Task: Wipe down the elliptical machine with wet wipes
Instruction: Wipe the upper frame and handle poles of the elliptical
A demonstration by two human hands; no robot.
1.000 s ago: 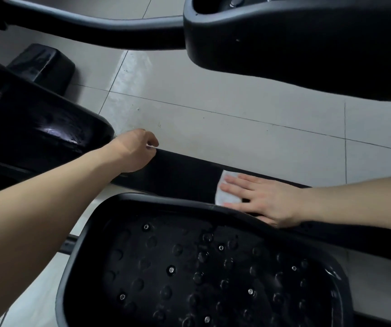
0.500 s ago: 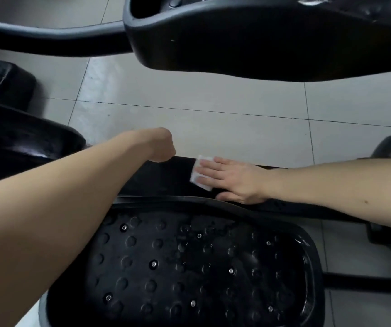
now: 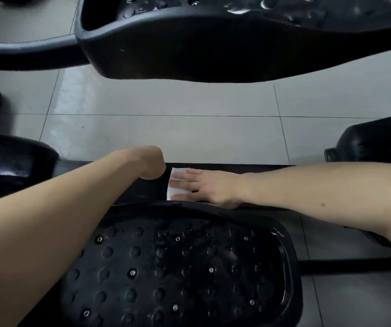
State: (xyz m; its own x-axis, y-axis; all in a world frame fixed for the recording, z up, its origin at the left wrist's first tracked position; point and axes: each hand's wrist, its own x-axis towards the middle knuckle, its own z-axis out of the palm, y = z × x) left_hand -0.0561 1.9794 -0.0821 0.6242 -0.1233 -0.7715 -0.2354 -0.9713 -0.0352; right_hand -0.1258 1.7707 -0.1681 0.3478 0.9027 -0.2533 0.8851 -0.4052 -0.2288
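Pale floor tiles (image 3: pixel 166 138) lie beyond the elliptical's black rail (image 3: pixel 149 190). Over the last second the right hand (image 3: pixel 204 185), fingers flat, has slid the wet wipe (image 3: pixel 175 191) leftward along the rail. It is now just beside the left hand (image 3: pixel 153 164), whose fingers are hidden, so its grip cannot be told. This stretch looks nearly wiped, and the left hand blocks further travel.

left arm (image 3: pixel 60 220): bare, forearm fills the lower left up to the wrist | left hand (image 3: pixel 153 162): bare, only its back shows | right arm (image 3: pixel 319 190): bare forearm, one small dark spot (image 3: pixel 323 204) near mid-length | right hand (image 3: pixel 209 186): bare, fingers (image 3: pixel 180 184) slim, nails too blurred to tell
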